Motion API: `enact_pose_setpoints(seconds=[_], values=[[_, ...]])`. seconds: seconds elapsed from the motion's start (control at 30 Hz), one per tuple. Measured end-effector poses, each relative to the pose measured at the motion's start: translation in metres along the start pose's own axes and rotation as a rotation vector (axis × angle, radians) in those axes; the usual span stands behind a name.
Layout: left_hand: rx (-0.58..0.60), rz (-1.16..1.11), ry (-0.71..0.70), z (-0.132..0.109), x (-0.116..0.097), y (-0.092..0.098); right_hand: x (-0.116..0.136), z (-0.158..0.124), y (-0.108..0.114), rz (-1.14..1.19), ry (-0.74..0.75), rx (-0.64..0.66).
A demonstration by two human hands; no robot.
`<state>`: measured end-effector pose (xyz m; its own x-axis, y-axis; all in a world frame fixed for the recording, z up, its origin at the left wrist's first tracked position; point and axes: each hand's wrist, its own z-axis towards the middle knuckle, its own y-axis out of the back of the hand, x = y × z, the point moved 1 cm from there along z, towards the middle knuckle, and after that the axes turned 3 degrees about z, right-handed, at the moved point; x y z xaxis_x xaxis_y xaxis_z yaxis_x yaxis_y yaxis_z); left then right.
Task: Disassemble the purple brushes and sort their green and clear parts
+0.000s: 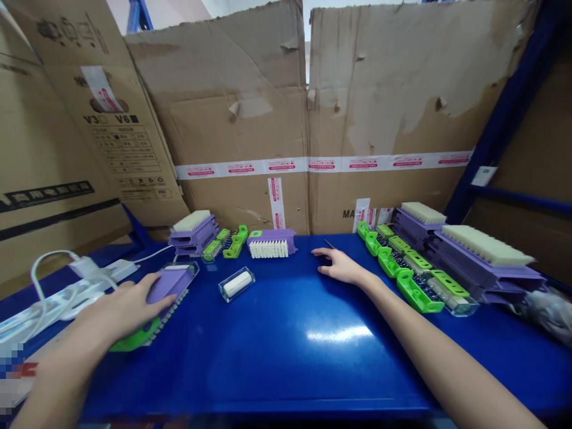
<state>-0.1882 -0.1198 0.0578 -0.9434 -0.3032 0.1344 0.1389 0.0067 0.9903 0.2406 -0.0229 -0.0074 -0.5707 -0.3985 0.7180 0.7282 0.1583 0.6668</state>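
Observation:
My left hand [134,301] is wrapped over a purple and green brush [172,283] near the left edge of the blue table, its bristles facing down and right. A clear cap sits at the brush's far end. My right hand [339,265] rests at the middle of the table with its fingers apart, beside a thin dark stick [329,243] that its fingers partly hide; no grip on it shows. Between the hands lie a clear case with a white block [237,284] and a purple brush with white bristles [271,243].
Purple brush parts [482,256] with green brackets [417,292] line the right side. A smaller group [193,231] stands at the back left. A power strip [111,274] with white cables lies at the left. Cardboard sheets [241,119] wall the back.

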Motion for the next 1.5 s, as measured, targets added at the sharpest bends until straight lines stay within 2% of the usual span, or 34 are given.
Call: enact_pose_setpoints(seconds=[0.2,0.37,0.43,0.5,0.6,0.73,0.87,0.97,1.03,1.1,1.2,1.37,1.5], values=[[0.006,0.012,-0.01,-0.017,-0.021,0.032,0.0,0.0,0.001,0.006,0.002,-0.003],[-0.188,0.002,-0.104,-0.037,-0.051,0.055,-0.004,0.001,0.0,0.039,0.012,-0.029],[-0.265,-0.036,-0.237,-0.045,-0.072,0.058,-0.007,0.003,-0.001,0.081,0.006,-0.05],[-0.299,-0.118,-0.471,-0.054,-0.099,0.058,-0.008,0.004,0.0,0.152,-0.019,-0.085],[-0.244,-0.188,-0.775,-0.065,-0.143,0.053,-0.009,0.006,0.005,0.26,-0.058,-0.156],[-0.181,-0.178,-0.888,-0.069,-0.191,0.044,-0.007,0.006,0.014,0.411,-0.172,-0.226],[-0.156,-0.216,-0.946,-0.064,-0.218,0.042,-0.007,0.004,0.021,0.561,-0.277,-0.287],[-0.173,-0.278,-0.965,-0.053,-0.227,0.047,-0.009,0.004,0.022,0.631,-0.302,-0.307],[-0.245,-0.302,-0.937,-0.039,-0.226,0.052,-0.009,0.003,0.022,0.65,-0.305,-0.303],[-0.342,-0.298,-0.889,-0.022,-0.222,0.054,-0.009,0.003,0.022,0.644,-0.307,-0.3],[-0.401,-0.229,-0.79,0.01,-0.21,0.05,-0.009,0.004,0.021,0.639,-0.302,-0.292],[-0.362,-0.136,-0.636,0.052,-0.19,0.034,-0.01,0.004,0.021,0.628,-0.285,-0.283],[-0.293,-0.141,-0.615,0.066,-0.183,0.027,-0.011,0.004,0.021,0.598,-0.279,-0.277]])
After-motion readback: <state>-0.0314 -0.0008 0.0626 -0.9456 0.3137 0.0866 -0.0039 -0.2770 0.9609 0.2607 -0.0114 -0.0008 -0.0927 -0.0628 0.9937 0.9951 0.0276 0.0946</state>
